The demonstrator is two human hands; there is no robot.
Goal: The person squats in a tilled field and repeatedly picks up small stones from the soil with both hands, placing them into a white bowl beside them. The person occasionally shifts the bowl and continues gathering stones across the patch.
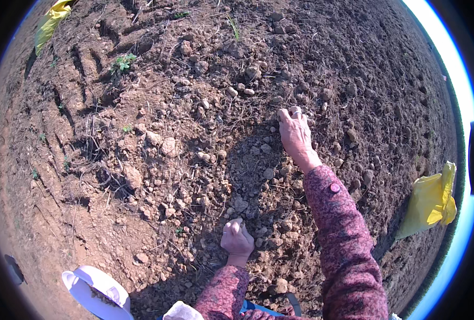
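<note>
My right hand [296, 134] reaches out to the loose soil, its fingers bent downward and the tips hidden behind the knuckles. One finger wears a ring. Nearer to me, my left hand [238, 241] hovers low over the ground with curled fingers; whether something sits inside it is hidden. Pale pods that look like peanuts lie scattered on the soil: one pod [232, 92] beside another pod [249, 91], and a single pod [205, 104] to their left. Just right of my right fingers is a small pale pod [324, 107].
A white plastic basin [95, 276] with brownish contents stands tilted at the lower left. A yellow sack [425, 204] stands at the right, another yellow sack [52, 26] at the upper left. Clods [133, 176], dry stems and a small green plant [124, 63] dot the field.
</note>
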